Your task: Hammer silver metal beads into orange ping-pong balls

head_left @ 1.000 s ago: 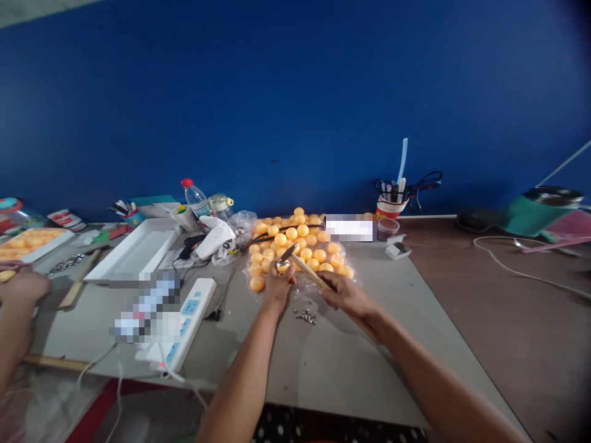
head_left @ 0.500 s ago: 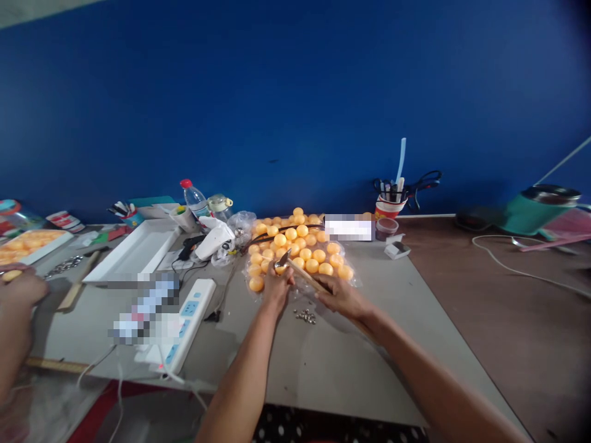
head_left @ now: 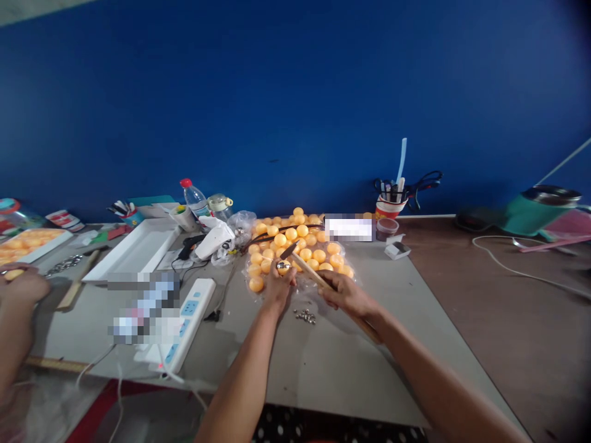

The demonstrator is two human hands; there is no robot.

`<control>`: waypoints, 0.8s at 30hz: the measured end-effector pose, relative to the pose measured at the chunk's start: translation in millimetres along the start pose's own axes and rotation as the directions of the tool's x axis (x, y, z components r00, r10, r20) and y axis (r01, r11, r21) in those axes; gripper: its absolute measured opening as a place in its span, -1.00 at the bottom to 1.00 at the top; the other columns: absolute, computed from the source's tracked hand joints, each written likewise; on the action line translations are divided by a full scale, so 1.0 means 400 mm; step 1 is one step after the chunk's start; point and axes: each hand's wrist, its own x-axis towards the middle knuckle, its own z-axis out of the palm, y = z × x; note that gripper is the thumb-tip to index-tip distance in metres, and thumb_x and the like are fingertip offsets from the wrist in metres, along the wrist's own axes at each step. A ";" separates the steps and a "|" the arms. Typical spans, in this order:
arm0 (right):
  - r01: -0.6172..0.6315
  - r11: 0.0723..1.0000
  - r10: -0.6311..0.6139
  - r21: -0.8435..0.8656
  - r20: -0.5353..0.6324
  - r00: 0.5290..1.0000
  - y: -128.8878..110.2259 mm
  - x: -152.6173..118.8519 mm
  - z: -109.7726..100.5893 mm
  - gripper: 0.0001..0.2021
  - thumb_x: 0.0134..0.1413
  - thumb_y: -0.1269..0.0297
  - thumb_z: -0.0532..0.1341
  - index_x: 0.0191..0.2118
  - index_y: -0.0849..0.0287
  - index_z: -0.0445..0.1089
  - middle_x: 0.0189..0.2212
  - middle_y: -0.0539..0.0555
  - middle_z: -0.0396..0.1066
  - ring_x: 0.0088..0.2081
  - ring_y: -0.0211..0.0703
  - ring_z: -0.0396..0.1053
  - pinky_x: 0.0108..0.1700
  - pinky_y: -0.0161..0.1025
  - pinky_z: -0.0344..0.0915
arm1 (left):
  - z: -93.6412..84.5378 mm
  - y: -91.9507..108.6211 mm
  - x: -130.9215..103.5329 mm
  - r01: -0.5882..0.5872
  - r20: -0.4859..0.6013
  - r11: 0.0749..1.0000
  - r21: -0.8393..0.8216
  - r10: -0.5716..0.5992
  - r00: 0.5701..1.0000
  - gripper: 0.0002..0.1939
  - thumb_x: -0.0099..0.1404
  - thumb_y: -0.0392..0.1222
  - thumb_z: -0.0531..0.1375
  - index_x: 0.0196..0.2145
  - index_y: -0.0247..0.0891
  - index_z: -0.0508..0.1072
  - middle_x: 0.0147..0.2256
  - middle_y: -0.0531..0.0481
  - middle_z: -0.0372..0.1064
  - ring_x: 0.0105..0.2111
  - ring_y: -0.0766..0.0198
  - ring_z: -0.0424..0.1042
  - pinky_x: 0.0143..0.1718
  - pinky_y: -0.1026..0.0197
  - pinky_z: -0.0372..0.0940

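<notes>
My left hand is closed around an orange ping-pong ball, which has a shiny metal piece at its top. Wrapped around the wooden handle of a hammer is my right hand. The hammer's dark head is just above and to the right of the held ball, apart from it. Behind both hands, many orange ping-pong balls lie on and in clear plastic bags. A small heap of shiny metal pieces lies on the table below my hands.
A white power strip with cords and a white tray are to my left. Another hammer lies beyond them, near another person's hand. A paper cup holding tools and a small open box stand at back right.
The hammer head has lifted off the held ball, and my right hand has shifted slightly right with it. The ball's metal top shows more clearly. My left hand has hardly moved.
</notes>
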 end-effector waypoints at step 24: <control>-0.004 0.995 0.002 -0.099 -0.027 1.000 -0.006 0.006 0.015 -0.88 -0.02 0.37 0.18 -0.28 0.18 0.34 -0.54 -0.10 0.23 -0.53 -0.34 0.18 -0.51 -0.39 0.09 | -0.006 -0.019 0.012 0.038 0.057 0.996 -0.083 -0.033 0.998 -0.52 0.03 -0.20 0.26 -0.09 -0.17 0.22 -0.61 0.24 0.23 -0.61 0.35 0.23 -0.49 0.27 0.12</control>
